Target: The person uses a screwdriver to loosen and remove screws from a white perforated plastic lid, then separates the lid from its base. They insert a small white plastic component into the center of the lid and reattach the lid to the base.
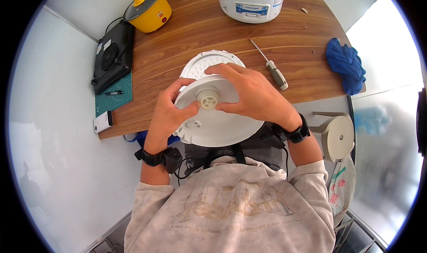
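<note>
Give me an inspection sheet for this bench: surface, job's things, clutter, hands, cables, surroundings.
Surface: wooden table, white walls beside it.
Job's things: white round lid with central knob, perforated plate behind it.
Clutter: screwdriver, blue cloth, yellow pot, white cooker, black fan unit, green mat.
Hands: left hand and right hand both grip the lid.
Cables: black lead near the pot.
Surroundings: stool, bag.

Left hand (pixel 167 115), right hand (pixel 253 95) grip white round lid (pixel 218 128), fingers at centre knob (pixel 208 99), above wooden table (pixel 200 35)
</note>
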Demonstrator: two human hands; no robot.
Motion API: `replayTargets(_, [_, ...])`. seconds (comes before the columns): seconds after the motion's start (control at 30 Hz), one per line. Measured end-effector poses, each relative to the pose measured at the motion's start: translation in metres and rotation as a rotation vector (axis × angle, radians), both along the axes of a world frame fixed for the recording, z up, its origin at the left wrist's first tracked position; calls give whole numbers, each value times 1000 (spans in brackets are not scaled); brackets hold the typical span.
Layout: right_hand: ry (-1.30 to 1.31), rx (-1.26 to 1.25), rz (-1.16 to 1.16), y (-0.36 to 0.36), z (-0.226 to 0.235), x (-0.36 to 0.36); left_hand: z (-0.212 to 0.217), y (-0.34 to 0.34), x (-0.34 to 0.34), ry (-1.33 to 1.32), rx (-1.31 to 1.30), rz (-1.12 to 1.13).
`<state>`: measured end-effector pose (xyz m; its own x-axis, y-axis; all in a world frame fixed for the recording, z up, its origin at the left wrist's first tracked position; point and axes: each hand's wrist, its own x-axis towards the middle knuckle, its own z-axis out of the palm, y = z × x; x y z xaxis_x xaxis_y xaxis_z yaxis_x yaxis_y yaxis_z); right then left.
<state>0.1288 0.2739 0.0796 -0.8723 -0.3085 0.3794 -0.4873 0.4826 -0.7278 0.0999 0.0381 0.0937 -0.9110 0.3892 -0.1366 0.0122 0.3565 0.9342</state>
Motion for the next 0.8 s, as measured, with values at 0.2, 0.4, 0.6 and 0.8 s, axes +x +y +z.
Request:
replayTargets(0.2, [5, 104, -9, -1, 5, 1, 1, -1, -4, -13, 8, -32])
replayTargets(0.4, [138, 172, -36, -3, -6, -3, 0, -2, -11, -65, -27, -73])
replayTargets(0.6, [85, 190, -36, -2, -8, -17, 0, 2, -23, -153, 4, -62])
replayTargets(0.8, [217, 320, -116, -2, -24, -34, -16, 0, -50, -316, 123, -59])
